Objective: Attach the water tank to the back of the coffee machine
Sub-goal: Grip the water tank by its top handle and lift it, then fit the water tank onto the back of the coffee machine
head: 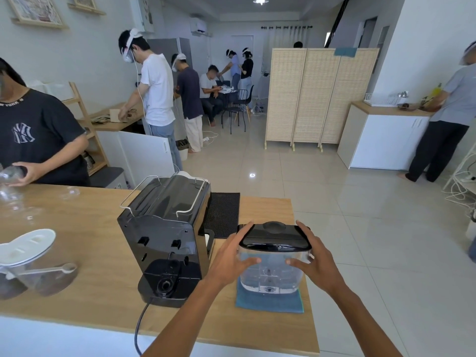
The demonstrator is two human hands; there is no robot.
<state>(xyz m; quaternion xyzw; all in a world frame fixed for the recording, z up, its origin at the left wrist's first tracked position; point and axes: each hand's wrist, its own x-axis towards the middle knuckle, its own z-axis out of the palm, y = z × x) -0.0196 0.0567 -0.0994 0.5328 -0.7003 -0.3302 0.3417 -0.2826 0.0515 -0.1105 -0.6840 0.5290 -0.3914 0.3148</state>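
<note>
Pale wood runs under everything close by: the bench (77, 256) carries the work, its near edge at six o'clock.

Nearest, both hands clasp the water tank (271, 266), at about five o'clock. The left hand (233, 261) wraps its left side, thumb across the clear front wall and fingers up by the black lid. The right hand (315, 261) mirrors it on the other side. Both are spread wide and pressed against the walls rather than pinching, probably because a broad, smooth tank needs a two-sided hold to stay level. The tank stands upright on, or just above, a blue cloth (268, 301), which seems laid there to catch drips; I cannot tell whether the base has left it.

Just beside the tank, toward seven o'clock, sits the coffee machine (164, 228) with its back turned to the wearer. That orientation exposes the slots in the rear panel and the round socket (164, 286) on its low base, presumably where the tank seats. Its power cord (140, 328) trails off the near edge.

At eleven o'clock from the tank lies a black rubber mat (224, 213). A lidded glass jar (28, 264) with a scoop stands at nine o'clock.

Beyond, other people work at counters, and a folding screen (322, 99) stands at one o'clock.
</note>
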